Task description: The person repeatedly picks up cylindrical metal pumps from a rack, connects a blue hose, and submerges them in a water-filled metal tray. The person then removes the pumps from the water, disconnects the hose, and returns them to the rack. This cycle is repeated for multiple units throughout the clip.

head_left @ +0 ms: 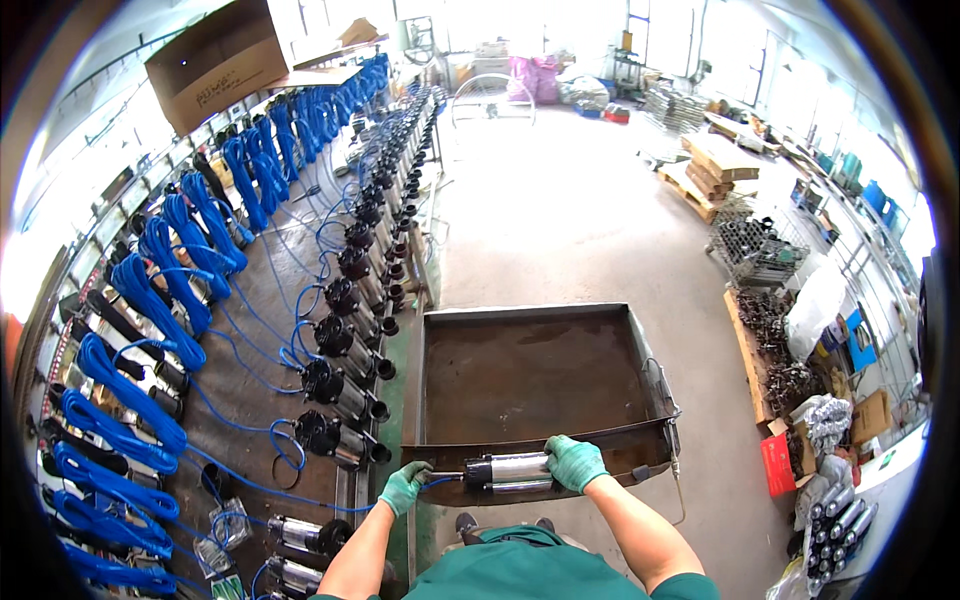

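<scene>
A silver cylindrical pump motor [520, 471] with a black collar lies sideways over the near section of a brown-stained metal tray. My right hand [575, 462], in a green glove, is closed over the motor's right end. From the collar a thin metal shaft [448, 474] points left. My left hand [404, 486], also gloved in green, has its fingers closed at the shaft's tip, where a blue cable [438, 483] also passes. Whether those fingers grip the shaft, the cable or both is hidden.
The rectangular metal tray [530, 312] stands in front of me. On the left bench, a row of upright steel pumps [345, 340] runs into the distance beside blue cable coils [150, 310]. A wire basket [755, 250], a red box [778, 462] and metal cylinders [838, 525] lie right.
</scene>
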`<state>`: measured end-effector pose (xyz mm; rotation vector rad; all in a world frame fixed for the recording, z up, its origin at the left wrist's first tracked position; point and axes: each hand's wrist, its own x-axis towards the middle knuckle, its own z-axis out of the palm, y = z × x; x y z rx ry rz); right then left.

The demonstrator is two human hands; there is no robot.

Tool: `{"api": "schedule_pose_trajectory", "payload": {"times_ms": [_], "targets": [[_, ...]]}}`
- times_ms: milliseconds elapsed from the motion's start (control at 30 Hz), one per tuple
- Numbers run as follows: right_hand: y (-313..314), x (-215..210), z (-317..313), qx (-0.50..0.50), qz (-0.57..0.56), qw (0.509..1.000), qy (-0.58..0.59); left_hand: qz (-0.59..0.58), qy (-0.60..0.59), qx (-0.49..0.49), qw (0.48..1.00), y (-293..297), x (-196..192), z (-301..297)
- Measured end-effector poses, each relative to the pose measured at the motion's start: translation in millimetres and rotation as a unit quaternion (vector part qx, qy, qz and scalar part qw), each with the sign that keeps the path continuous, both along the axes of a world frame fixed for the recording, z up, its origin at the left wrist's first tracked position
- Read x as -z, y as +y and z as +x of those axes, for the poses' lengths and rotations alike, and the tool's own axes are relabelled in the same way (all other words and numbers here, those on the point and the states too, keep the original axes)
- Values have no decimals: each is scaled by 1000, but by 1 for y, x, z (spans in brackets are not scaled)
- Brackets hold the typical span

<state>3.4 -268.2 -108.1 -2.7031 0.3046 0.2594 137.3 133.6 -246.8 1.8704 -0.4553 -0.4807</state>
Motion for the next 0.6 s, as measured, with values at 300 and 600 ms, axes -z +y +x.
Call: {"api": "schedule_pose_trajectory", "payload": {"times_ms": [300, 600], "targets": [[3, -2, 1, 17, -11, 1000, -8, 117, 151, 21, 981, -12, 12, 30], [5, 3, 0, 17, -13, 1000, 1, 100, 224, -61, 967, -23, -13, 17]]}}
